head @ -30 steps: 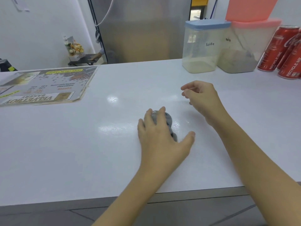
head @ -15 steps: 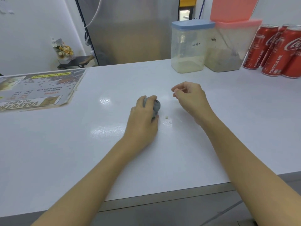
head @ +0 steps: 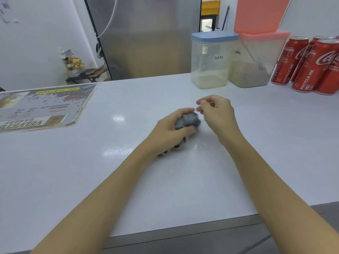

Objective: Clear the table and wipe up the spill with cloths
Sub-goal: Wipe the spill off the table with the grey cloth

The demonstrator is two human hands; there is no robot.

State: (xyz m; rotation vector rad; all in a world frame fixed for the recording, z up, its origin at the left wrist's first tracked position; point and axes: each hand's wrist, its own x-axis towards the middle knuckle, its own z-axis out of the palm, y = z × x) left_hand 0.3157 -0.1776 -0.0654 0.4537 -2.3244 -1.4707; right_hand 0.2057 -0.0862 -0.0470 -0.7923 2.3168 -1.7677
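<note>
My left hand (head: pixel 171 129) grips a bunched grey cloth (head: pixel 189 120) on the white counter (head: pixel 73 171), near its middle. A wet sheen (head: pixel 117 152) shows on the counter to the left of my left wrist and just right of the cloth. My right hand (head: pixel 217 112) hovers right beside the cloth with its fingers loosely curled, thumb and forefinger close together; whether they pinch something small I cannot tell.
A printed menu sheet (head: pixel 42 107) lies at the far left. At the back right stand a blue-lidded "latte" container (head: pixel 211 60), a pink-lidded container (head: pixel 256 59) of brown powder and several red cola cans (head: pixel 311 66). The counter's near edge (head: pixel 183 230) runs below my forearms.
My left hand has turned from pressing the cloth flat to gripping it bunched up, and a small crumb seen beside it half a second ago no longer shows. My right hand stays close by.
</note>
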